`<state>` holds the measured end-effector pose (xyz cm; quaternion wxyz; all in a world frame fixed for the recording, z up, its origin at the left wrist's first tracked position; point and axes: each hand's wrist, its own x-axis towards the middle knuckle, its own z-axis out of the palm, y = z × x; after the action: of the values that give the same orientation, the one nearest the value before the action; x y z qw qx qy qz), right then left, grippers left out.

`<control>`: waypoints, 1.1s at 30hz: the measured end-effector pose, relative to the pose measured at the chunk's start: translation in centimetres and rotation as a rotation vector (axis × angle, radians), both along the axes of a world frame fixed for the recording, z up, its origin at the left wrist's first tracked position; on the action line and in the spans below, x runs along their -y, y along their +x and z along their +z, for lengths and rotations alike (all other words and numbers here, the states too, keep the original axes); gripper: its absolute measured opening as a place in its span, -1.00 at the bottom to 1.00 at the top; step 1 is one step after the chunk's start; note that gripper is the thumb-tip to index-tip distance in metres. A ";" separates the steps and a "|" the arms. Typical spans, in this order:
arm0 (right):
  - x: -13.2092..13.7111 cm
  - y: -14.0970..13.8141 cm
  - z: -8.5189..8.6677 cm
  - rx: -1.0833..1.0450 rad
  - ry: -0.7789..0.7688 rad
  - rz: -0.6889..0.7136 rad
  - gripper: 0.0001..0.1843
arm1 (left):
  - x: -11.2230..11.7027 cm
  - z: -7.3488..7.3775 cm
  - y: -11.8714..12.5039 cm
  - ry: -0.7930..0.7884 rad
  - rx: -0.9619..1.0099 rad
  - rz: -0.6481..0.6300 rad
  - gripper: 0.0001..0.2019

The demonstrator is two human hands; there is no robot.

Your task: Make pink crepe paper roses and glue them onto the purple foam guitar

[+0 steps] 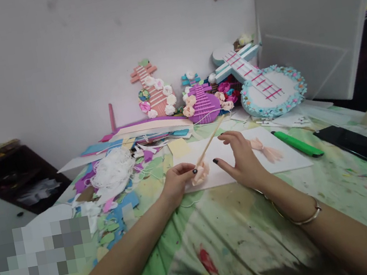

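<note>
Fingers [189, 170] of the left hand [177, 182] are pressed together in a pinch on the lower end of a stick [211, 142], just where a peach flower [200, 175] sits on it. The flower lies right beside the fingertips, between the two hands. The stick slants up and away from them to the right. The right hand [240, 156] is loose, its fingers [228, 138] spread and curved, holding nothing. Its thumb tip points at the flower, close to it but apart.

Both hands are at the near edge of a white sheet [294, 161] on the surface [338, 190], with the flower over the sheet's near left corner. On the sheet, just right of the right hand, lies a second peach piece [267, 151]. A green marker [296, 143] lies along the sheet's right edge, and a black phone [359, 147] lies farther right of the sheet. Left of the sheet are white string [113, 169] and coloured paper scraps [112, 216]. Behind the sheet, paper guitars [202, 103] lean at the wall.
</note>
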<state>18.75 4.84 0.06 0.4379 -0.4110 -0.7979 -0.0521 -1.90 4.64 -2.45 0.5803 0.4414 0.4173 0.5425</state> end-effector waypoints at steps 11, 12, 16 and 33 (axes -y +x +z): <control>-0.5 -1.1 -2.2 0.140 -0.240 0.148 -0.55 | -0.1 -0.4 -0.1 0.006 0.091 -0.002 -0.74; -0.5 -1.1 -2.2 0.141 -0.239 0.154 -0.55 | -0.1 -0.5 -0.1 0.011 0.089 0.003 -0.75; -0.7 -1.0 -2.4 0.138 -0.245 0.167 -0.58 | -0.1 -0.6 -0.1 0.021 0.074 0.005 -0.75; -0.6 -0.9 -2.2 0.117 -0.259 0.186 -0.62 | -0.1 -0.9 -0.1 0.047 0.040 -0.020 -0.79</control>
<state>17.82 5.40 -2.18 0.3368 -0.3849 -0.8566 0.0681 -1.99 4.78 -3.37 0.5833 0.4481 0.3886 0.5549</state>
